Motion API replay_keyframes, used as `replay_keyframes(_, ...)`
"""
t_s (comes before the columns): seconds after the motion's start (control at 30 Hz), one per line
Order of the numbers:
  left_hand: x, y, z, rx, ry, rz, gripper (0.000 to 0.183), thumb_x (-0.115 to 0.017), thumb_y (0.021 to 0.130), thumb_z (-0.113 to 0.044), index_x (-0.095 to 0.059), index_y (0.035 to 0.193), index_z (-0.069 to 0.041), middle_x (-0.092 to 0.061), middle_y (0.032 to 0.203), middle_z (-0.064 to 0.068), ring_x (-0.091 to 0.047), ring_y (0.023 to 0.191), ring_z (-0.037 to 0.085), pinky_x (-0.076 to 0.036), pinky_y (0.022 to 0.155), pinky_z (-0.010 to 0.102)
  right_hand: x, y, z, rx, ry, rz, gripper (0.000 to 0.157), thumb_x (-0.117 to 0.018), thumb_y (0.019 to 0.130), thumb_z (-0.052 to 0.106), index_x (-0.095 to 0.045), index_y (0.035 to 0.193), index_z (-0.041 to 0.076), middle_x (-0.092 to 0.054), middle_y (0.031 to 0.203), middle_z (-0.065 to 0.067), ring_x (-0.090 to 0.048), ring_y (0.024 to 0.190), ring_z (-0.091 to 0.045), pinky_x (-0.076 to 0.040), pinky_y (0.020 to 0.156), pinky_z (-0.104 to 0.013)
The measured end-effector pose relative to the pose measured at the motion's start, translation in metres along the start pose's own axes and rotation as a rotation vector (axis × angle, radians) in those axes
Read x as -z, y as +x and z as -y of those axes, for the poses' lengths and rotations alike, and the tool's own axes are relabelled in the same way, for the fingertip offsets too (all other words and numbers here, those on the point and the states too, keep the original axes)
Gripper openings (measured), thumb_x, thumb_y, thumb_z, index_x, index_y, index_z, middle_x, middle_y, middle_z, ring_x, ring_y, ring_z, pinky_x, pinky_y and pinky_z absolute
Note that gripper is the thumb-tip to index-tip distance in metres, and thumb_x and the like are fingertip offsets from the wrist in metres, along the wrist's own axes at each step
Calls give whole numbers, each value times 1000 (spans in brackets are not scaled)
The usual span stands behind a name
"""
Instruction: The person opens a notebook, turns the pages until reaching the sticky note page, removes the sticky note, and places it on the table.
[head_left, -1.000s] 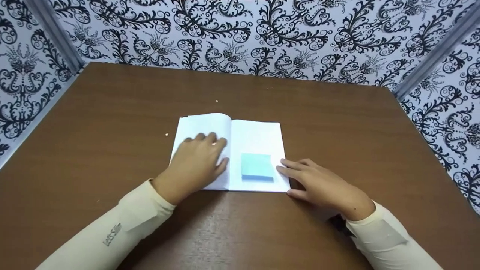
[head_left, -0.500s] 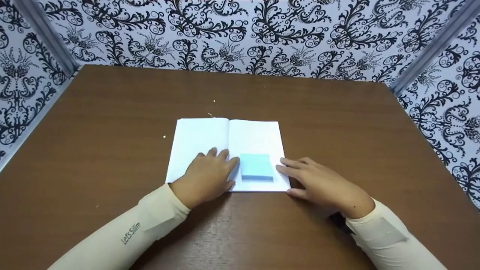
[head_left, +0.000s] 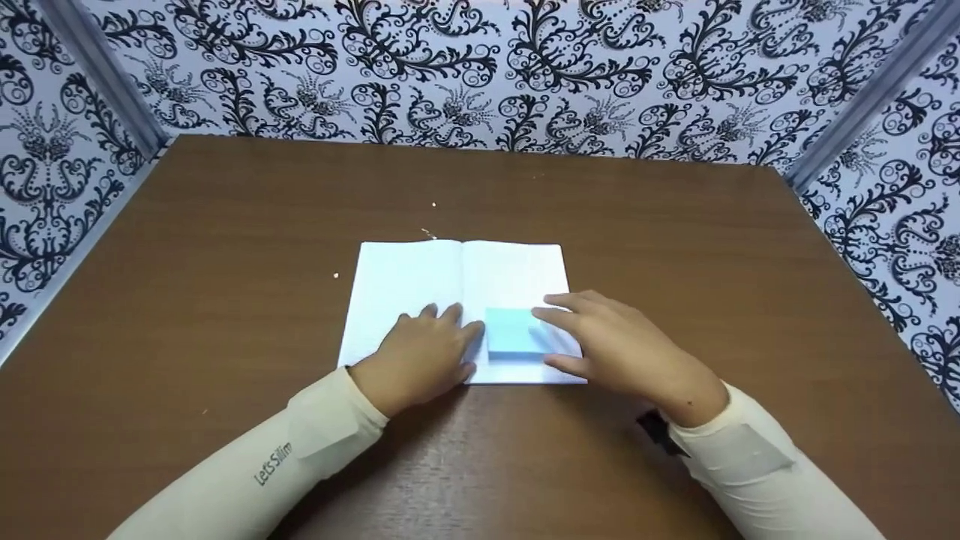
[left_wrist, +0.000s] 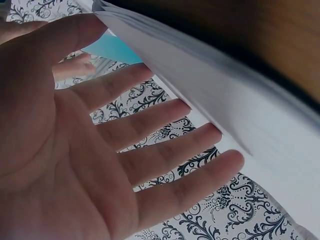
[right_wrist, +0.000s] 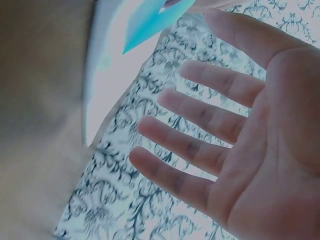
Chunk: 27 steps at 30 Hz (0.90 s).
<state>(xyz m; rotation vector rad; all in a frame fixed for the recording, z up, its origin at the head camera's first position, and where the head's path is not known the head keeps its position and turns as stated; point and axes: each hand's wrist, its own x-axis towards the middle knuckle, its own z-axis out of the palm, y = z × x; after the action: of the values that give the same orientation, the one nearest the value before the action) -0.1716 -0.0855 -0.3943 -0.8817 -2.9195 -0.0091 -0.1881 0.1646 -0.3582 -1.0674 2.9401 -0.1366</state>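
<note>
An open notebook (head_left: 409, 274) with blank white pages lies flat on the table. On its right page sits a light blue pad of sticky notes (head_left: 514, 334). My left hand (head_left: 420, 356) rests its fingertips on the pages by the centre fold, just left of the pad; in the left wrist view its fingers are nearly straight against the paper. Over the right part of the notebook is my right hand (head_left: 626, 345), fingers spread and overlapping the pad's right side in the head view. The right wrist view shows that palm holding nothing, with the pad (right_wrist: 155, 30) beyond the thumb.
The brown wooden table (head_left: 247, 202) extends around the notebook. A few tiny white specks lie beyond and left of it. Walls with black-and-white scroll wallpaper (head_left: 465, 75) stand at the back and sides.
My left hand has moved right and toward me from the left page to the fold, and the left page now lies flatter. My right hand has lifted from the notebook's right edge and moved left over the pad.
</note>
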Motion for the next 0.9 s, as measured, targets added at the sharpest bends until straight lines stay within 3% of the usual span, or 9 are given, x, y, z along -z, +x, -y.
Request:
replay_keyframes(0.13,-1,1,1,-12,-2,25,40,-68,93,-37,-63,124,-12,-65,109,15,-66,86,32,-58,63,47,-3,16,13,54,-26,11,57,-76,87,41,-62,135,13,-64,133,-10,-61,122,-29,-52,98,-48)
replay_keyframes(0.37,1,1,1,-6,3,36,41,-65,94,-38,-63,125,-12,-64,108,15,-65,85,31,-59,63,46,-13,32,22,59,-68,38,46,-80,83,37,-68,120,13,-66,108,-7,-62,93,-25,-54,77,-44)
replay_keyframes(0.67,1,0,0,-9,12,17,41,-66,94,-39,-64,123,-12,-64,107,14,-65,84,32,-58,61,46,-18,31,21,97,-73,-1,43,-81,82,33,-68,119,14,-65,102,-6,-60,87,-23,-52,71,-42)
replay_keyframes(0.9,1,0,2,-22,9,11,41,-66,94,-38,-63,125,-11,-64,107,14,-64,82,31,-57,60,46,-17,33,18,86,-59,-13,27,-76,89,24,-72,114,14,-67,98,-5,-64,85,-22,-54,73,-41)
